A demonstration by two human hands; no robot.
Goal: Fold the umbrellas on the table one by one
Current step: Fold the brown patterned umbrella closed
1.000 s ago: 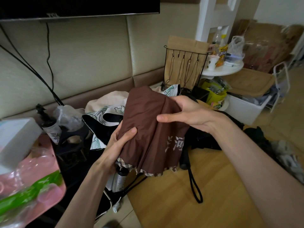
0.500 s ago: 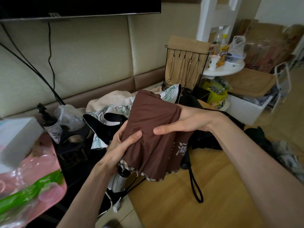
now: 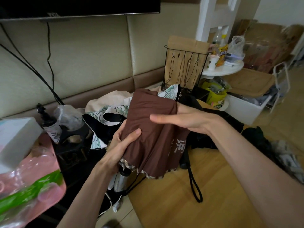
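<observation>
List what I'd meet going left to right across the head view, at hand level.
From the left: pink bag → pump bottle → left hand → brown umbrella → right hand → white bin.

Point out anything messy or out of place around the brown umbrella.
The brown umbrella, gripped by the left hand and right hand, is loosely bunched, not rolled. Behind it a white floral umbrella and a black umbrella lie crumpled in a heap.

umbrella (image 3: 153,129): matt brown cloth | table (image 3: 172,203): smooth wood | handle (image 3: 122,180): shiny metal
</observation>
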